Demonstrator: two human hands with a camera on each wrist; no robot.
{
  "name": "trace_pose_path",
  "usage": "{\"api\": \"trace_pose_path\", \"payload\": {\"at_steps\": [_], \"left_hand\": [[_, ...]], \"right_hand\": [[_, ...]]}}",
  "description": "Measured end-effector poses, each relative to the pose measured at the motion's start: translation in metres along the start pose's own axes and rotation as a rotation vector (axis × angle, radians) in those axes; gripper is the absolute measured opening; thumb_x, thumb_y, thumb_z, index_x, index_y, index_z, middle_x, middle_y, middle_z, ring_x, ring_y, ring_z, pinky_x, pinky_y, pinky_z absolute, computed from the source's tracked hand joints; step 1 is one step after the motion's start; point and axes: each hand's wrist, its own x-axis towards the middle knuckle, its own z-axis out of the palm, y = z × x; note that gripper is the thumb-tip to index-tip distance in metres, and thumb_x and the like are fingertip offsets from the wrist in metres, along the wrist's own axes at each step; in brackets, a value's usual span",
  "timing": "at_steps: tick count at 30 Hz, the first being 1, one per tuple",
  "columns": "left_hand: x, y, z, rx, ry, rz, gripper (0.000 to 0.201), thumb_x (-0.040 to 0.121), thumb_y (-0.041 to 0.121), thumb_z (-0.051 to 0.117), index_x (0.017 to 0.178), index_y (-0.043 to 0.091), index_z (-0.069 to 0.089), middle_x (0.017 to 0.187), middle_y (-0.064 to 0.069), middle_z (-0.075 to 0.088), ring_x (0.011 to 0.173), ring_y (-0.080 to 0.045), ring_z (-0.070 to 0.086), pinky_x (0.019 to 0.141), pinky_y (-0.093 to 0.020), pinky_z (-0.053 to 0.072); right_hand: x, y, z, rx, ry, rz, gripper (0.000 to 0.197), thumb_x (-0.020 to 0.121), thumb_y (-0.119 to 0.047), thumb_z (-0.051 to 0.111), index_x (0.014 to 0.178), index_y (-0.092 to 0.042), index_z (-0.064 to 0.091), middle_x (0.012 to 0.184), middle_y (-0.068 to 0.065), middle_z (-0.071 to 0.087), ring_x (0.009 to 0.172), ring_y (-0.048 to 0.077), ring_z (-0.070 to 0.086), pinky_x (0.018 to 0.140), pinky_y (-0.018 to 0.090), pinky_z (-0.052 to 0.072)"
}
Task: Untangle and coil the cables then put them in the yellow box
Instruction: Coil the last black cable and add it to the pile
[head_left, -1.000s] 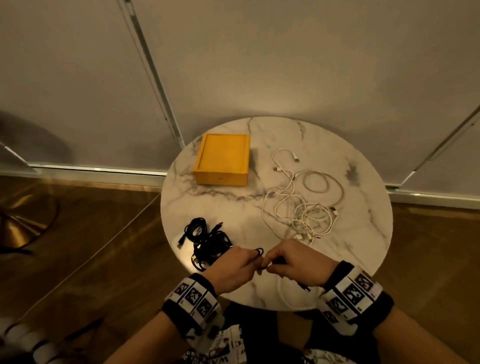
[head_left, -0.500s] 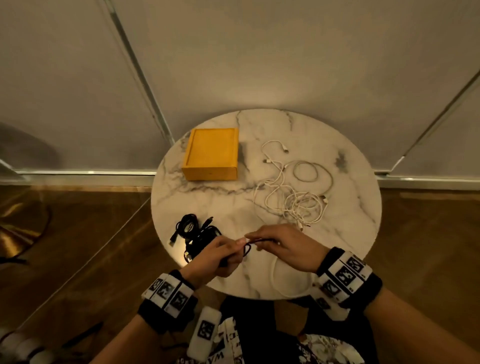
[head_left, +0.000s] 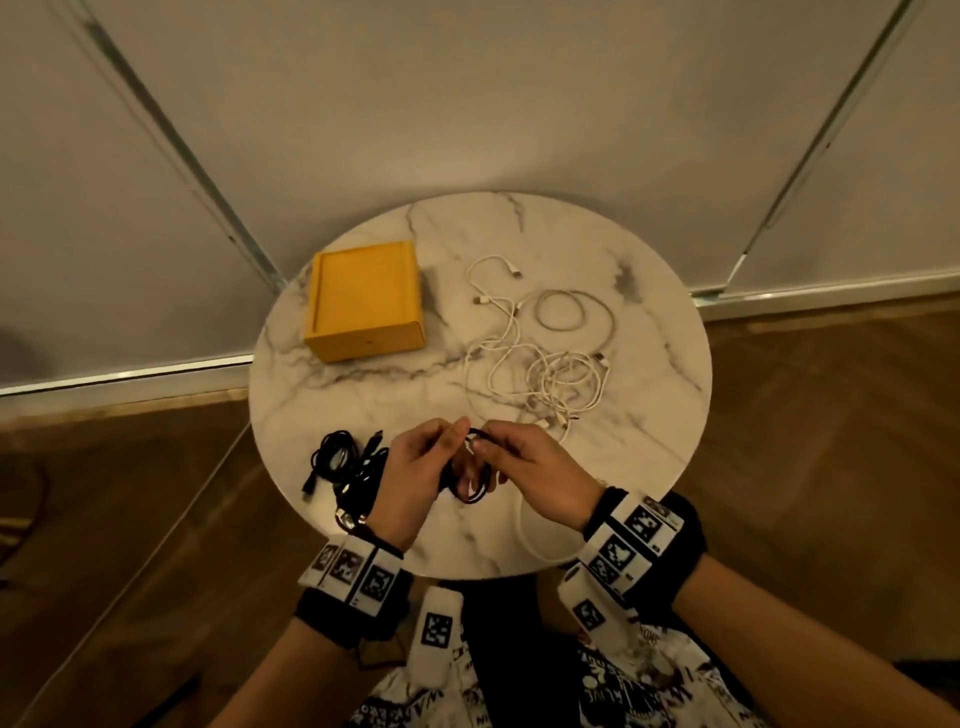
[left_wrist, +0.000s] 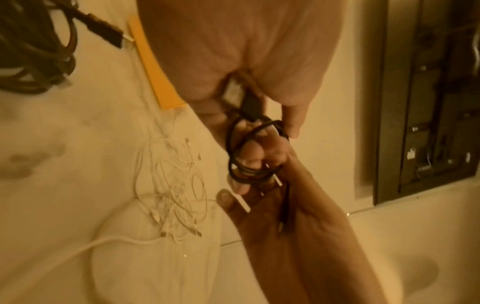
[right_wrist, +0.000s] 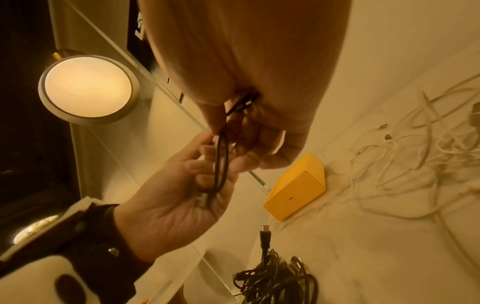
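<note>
Both hands hold a small coil of black cable (head_left: 470, 480) just above the near part of the round marble table (head_left: 649, 322). My left hand (head_left: 415, 467) grips the coil (right_wrist: 221, 164) with curled fingers. My right hand (head_left: 524, 467) pinches the same coil (left_wrist: 249, 156) from the other side. A tangle of black cables (head_left: 348, 467) lies on the table left of my left hand. White cables (head_left: 550, 374) lie tangled at the right. The yellow box (head_left: 363, 301) sits shut at the back left.
A white cable loop (head_left: 530, 540) runs over the near table edge under my right wrist. A lit round lamp (right_wrist: 87, 87) stands beyond the table in the right wrist view. Wooden floor (head_left: 130, 519) surrounds the table, with a wall (head_left: 467, 104) behind.
My hands have lifted slightly and moved farther over the table, and the black cable between them now forms a fuller coil. The head view has tilted.
</note>
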Motion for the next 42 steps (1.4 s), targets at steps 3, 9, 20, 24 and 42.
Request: {"api": "trace_pose_path", "payload": {"at_steps": [3,9,20,24,42], "left_hand": [[0.002,0.002,-0.007,0.14,0.112,0.123,0.024,0.09,0.023,0.062,0.084,0.001,0.068,0.058,-0.015,0.061,0.048,-0.026,0.052,0.052,-0.036,0.045],[0.008,0.016,-0.015,0.283,0.238,0.149,0.018,0.094,0.013,0.06,0.081,0.004,0.069,0.053,0.0,0.057,0.042,-0.011,0.047,0.039,-0.023,0.037],[0.005,0.023,0.001,-0.158,0.195,0.034,0.017,0.098,0.011,0.051,0.092,0.004,0.065,0.056,0.001,0.044,0.042,-0.007,0.032,0.037,-0.017,0.024],[0.007,0.023,0.004,-0.108,0.292,0.123,0.017,0.098,0.01,0.051,0.092,0.003,0.066,0.054,0.0,0.045,0.04,-0.007,0.033,0.038,-0.017,0.026],[-0.003,0.023,-0.023,0.51,0.448,0.469,0.017,0.092,0.017,0.062,0.101,0.023,0.075,0.082,0.002,0.068,0.078,-0.007,0.065,0.068,-0.025,0.052]], "right_hand": [[0.006,-0.004,0.0,-0.052,0.022,-0.024,0.026,0.099,-0.013,0.049,0.081,0.002,0.061,0.069,0.008,0.064,0.063,0.014,0.057,0.063,0.022,0.044],[0.012,-0.016,-0.005,0.058,0.15,-0.025,0.01,0.094,-0.011,0.057,0.099,-0.003,0.06,0.072,0.011,0.072,0.068,0.023,0.069,0.07,0.029,0.054],[0.031,-0.02,-0.006,-0.191,0.234,-0.056,0.009,0.085,0.002,0.063,0.082,-0.006,0.066,0.07,0.005,0.07,0.064,0.015,0.069,0.061,0.028,0.055],[0.03,-0.026,0.004,0.328,0.286,0.101,0.006,0.088,0.008,0.057,0.086,0.004,0.061,0.07,0.013,0.071,0.061,0.024,0.07,0.057,0.032,0.059],[0.03,-0.031,0.018,0.742,-0.031,0.294,0.02,0.08,-0.009,0.057,0.092,-0.007,0.072,0.09,0.016,0.067,0.084,0.021,0.065,0.073,0.031,0.046]]}}
